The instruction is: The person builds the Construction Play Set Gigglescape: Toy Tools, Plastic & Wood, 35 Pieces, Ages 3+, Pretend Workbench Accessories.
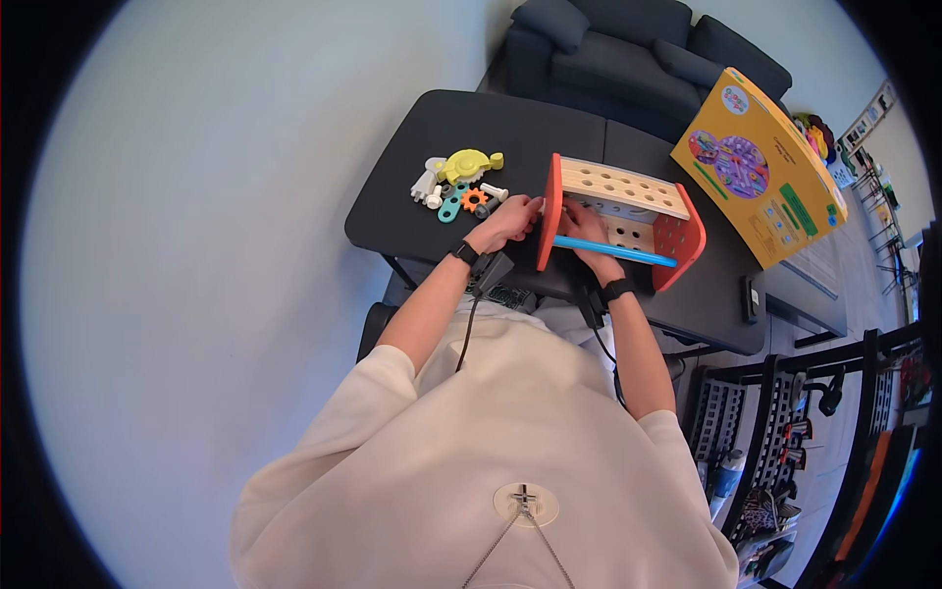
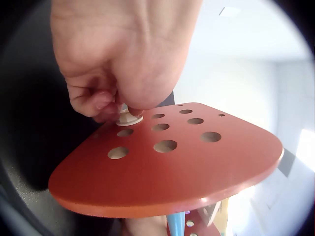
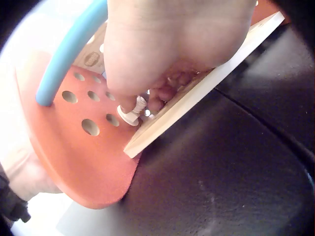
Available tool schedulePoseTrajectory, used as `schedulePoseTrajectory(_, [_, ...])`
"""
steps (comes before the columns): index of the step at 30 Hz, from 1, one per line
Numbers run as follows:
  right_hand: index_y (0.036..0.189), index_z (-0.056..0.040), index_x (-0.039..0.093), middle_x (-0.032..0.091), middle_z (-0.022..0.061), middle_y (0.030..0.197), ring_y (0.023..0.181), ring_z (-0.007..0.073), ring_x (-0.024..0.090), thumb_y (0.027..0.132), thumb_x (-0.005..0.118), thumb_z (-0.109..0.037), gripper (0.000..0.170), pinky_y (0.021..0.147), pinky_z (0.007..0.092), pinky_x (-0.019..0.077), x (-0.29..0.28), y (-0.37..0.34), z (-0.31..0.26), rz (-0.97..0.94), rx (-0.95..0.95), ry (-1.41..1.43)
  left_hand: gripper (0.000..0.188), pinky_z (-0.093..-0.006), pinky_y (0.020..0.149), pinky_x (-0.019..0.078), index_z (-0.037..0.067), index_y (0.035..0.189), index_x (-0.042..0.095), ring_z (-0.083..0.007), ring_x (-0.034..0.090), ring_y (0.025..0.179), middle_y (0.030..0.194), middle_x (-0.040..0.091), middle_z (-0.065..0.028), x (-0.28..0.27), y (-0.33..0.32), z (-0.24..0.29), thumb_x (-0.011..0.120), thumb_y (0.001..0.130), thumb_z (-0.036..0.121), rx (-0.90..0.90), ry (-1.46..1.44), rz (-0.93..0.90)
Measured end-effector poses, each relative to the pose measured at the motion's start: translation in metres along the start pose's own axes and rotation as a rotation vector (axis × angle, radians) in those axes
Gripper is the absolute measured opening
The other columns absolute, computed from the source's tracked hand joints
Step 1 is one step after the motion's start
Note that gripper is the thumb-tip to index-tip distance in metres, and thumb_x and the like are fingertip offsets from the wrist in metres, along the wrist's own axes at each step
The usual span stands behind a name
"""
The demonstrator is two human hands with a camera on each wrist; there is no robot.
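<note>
White bolt (image 3: 140, 104), threaded end pointing inward, axis crossing red panel (image 3: 96, 160)

Black table (image 1: 520, 123), plastic toy parts (image 1: 466, 165), red-sided rack (image 1: 623, 187)

- Shirt (image 1: 471, 432): cream/off-white, plain, loose; wide sleeves, left (image 1: 368, 393) and right (image 1: 677, 456), stopped above the shirt-side end of the forearms.
- Round pale disc (image 1: 545, 505) on shirt front, dark cross-shaped piece (image 1: 524, 498) at its middle.
- Thin silver chain (image 1: 488, 558), two strands spreading from disc up shirt front.
- Black wristbands, left (image 1: 465, 252) and right (image 1: 616, 289), both beyond shirt sleeves.
- Black boxy units beside bands, left (image 1: 492, 274) and right (image 1: 592, 307); dark cables, left (image 1: 468, 339) and right (image 1: 604, 347), ran back toward shirt.
</note>
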State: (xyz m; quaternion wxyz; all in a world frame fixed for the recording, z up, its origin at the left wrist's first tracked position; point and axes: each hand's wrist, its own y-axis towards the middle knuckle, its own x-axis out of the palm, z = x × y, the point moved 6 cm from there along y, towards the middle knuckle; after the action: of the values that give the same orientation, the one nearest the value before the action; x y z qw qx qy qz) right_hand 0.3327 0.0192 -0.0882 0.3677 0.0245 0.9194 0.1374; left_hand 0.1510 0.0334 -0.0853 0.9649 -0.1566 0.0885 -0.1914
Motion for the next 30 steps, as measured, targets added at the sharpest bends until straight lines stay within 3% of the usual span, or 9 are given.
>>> schedulePoseTrajectory(6, [0.142,-0.0144,0.063,0.073,0.0167,0.112,0.113,0.0405,0.065,0.103,0.065,-0.029,0.042,0.106,0.0550,0.0470,-0.001,-0.008,-0.007,-0.086,-0.049,-0.163,0.040,-0.0238,0.062,0.0477,0.007,0.124,0.061,-0.0082,0.055,0.075,0.101,0.062,-0.0009,0.000,-0.006,0.000,0.047,0.115,0.043,-0.010,0.032,-0.018])
schedulePoseTrajectory(10, [0.155,-0.0059,0.048,0.053,0.0246,0.151,0.142,0.0486,0.047,0.103,0.065,-0.026,0.058,0.116,0.0553,0.0428,-0.019,-0.049,-0.022,-0.042,-0.357,-0.213,0.042,-0.0252,0.064,0.0519,0.005,0.130,0.057,-0.0099,0.060,0.075,0.108,0.067,-0.0037,-0.007,-0.023,0.008,0.045,0.115,0.042,0.028,0.117,0.020])
schedulePoseTrajectory(15, [0.137,0.0025,0.065,0.073,0.0262,0.120,0.124,0.0418,0.066,0.104,0.066,-0.022,0.041,0.109,0.0424,0.0511,-0.092,-0.093,-0.047,-0.426,-0.204,-0.085,0.049,-0.0335,0.082,0.0592,0.005,0.142,0.054,-0.0174,0.067,0.099,0.127,0.064,-0.0101,-0.017,-0.047,0.020,0.045,0.114,0.044,0.073,0.107,0.031])
schedulePoseTrajectory(18, [0.121,0.0020,0.073,0.076,0.0064,0.102,0.094,0.0128,0.072,0.112,0.057,-0.018,0.027,0.085,0.0286,0.0570,-0.161,-0.104,-0.050,-0.317,0.105,0.401,0.060,-0.0395,0.101,0.0564,0.006,0.153,0.050,-0.0249,0.061,0.127,0.146,0.057,-0.0149,-0.013,-0.061,0.033,0.044,0.114,0.051,0.080,0.081,-0.014])
schedulePoseTrajectory(20, [0.115,0.0006,0.073,0.074,0.0034,0.096,0.089,0.0081,0.069,0.114,0.052,-0.022,0.031,0.078,0.0228,0.0518,-0.214,-0.102,-0.042,-0.027,0.077,0.409,0.066,-0.0456,0.112,0.0494,0.008,0.157,0.048,-0.0258,0.053,0.140,0.153,0.053,-0.0140,-0.005,-0.069,0.046,0.040,0.114,0.058,0.155,0.066,-0.012])
schedulePoseTrajectory(22, [0.121,0.0014,0.070,0.074,0.0046,0.099,0.092,0.0117,0.069,0.115,0.051,-0.028,0.036,0.083,0.0261,0.0517,-0.253,-0.091,-0.008,0.240,0.096,0.207,0.070,-0.0461,0.113,0.0455,0.009,0.159,0.046,-0.0236,0.051,0.140,0.153,0.054,-0.0106,0.006,-0.070,0.055,0.038,0.113,0.061,0.164,0.029,-0.047])
schedulePoseTrajectory(25, [0.128,0.0002,0.067,0.073,0.0056,0.110,0.097,0.0154,0.067,0.117,0.046,-0.039,0.046,0.089,0.0307,0.0512,-0.246,-0.072,0.029,0.272,0.092,0.116,0.074,-0.0472,0.117,0.0384,0.012,0.161,0.044,-0.0213,0.048,0.142,0.153,0.054,-0.0066,0.019,-0.068,0.065,0.035,0.112,0.066,0.177,-0.033,-0.096])
schedulePoseTrajectory(26, [0.140,-0.0022,0.063,0.071,0.0063,0.125,0.110,0.0169,0.064,0.117,0.042,-0.047,0.055,0.100,0.0343,0.0485,-0.228,-0.066,0.036,0.031,0.221,0.296,0.074,-0.0479,0.119,0.0353,0.013,0.162,0.044,-0.0212,0.047,0.143,0.154,0.054,-0.0060,0.021,-0.068,0.068,0.033,0.112,0.067,0.178,-0.062,-0.107])
schedulePoseTrajectory(30, [0.155,-0.0049,0.053,0.066,0.0061,0.140,0.131,0.0149,0.056,0.117,0.042,-0.045,0.056,0.116,0.0349,0.0389,-0.207,-0.068,0.031,-0.066,0.494,0.606,0.064,-0.0479,0.121,0.0362,0.013,0.161,0.048,-0.0185,0.047,0.143,0.154,0.054,-0.0054,0.021,-0.059,0.072,0.040,0.114,0.057,0.194,-0.178,-0.188])
